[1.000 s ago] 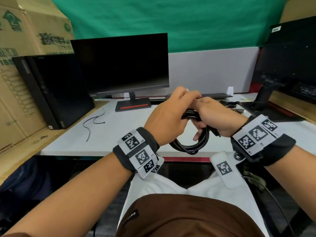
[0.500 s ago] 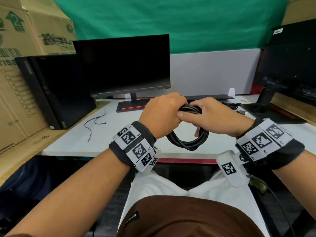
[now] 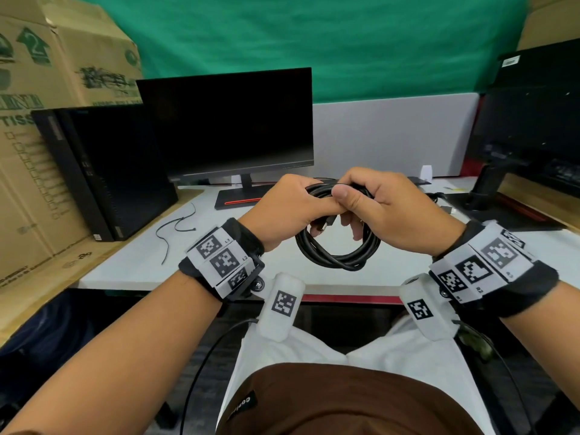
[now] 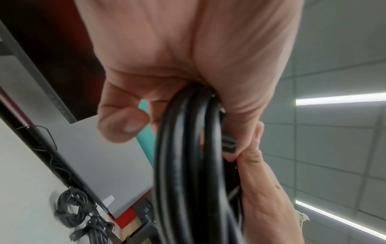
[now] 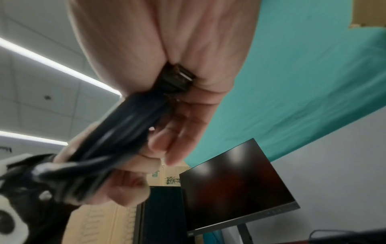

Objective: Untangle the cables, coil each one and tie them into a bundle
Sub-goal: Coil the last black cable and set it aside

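A thick black cable coil (image 3: 337,257) hangs in the air over the white desk's front edge, held at its top by both hands. My left hand (image 3: 292,202) grips the left side of the coil's top, fingers curled round the strands (image 4: 188,148). My right hand (image 3: 376,199) grips the right side, thumb pressed on the strands, with a plug end (image 5: 177,79) tucked in its palm. Another connector (image 3: 323,226) pokes out below the left hand inside the loop. A second pile of tangled grey cable (image 4: 72,209) lies on the desk at the far right.
Two thin black zip ties (image 3: 179,227) lie on the white desk (image 3: 131,265) at the left. A monitor (image 3: 232,127) and black PC tower (image 3: 103,171) stand behind; cardboard boxes (image 3: 37,120) at far left. Another monitor stand (image 3: 489,189) is at the right.
Both hands have lifted the coil slightly and turned it; the right thumb now presses over the top strands, and the left hand has shifted its grip beside it.
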A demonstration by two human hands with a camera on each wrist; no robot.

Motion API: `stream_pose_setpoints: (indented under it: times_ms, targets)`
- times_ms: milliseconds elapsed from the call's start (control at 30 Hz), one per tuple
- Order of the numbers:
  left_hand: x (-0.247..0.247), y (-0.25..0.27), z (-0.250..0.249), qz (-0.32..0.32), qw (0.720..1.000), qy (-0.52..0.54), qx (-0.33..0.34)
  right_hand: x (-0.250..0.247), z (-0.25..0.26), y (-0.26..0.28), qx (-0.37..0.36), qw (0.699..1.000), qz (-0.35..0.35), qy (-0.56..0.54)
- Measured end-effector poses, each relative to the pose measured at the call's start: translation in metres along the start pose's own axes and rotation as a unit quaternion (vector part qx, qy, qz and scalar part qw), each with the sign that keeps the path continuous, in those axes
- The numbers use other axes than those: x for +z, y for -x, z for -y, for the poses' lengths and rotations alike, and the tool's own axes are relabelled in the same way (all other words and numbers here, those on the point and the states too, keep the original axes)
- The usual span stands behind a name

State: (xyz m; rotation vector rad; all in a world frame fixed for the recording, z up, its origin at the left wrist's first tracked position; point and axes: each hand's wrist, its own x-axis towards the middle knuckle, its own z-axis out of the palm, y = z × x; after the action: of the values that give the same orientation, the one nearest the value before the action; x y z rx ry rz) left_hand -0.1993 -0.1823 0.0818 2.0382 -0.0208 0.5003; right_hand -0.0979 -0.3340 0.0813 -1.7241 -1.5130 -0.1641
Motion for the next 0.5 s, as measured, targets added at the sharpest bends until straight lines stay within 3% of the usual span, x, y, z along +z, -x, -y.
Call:
stream_pose_setpoints:
  times_ms: [133,233,333,433,500]
  targets:
    - [-0.001,0.0,0.0,0.031,0.995,0.091,-0.035,0.0,-0.005,-0.001,0.002,1.0,0.011,-0.008]
    - [-0.005,0.0,0.0,0.037,0.993,0.099,-0.06,0.0,-0.011,-0.002,0.028,0.999,0.012,-0.016]
    - [-0.003,-0.001,-0.001,0.031,0.992,0.108,-0.062,0.004,-0.014,-0.002,0.048,0.997,-0.053,0.031]
    - [0.004,-0.003,-0.004,-0.028,0.99,0.13,-0.043,0.014,-0.013,-0.002,0.041,0.984,-0.136,0.104]
    - [0.01,-0.004,-0.003,-0.062,0.988,0.138,-0.024,0.019,-0.011,-0.002,0.053,0.98,-0.151,0.117]
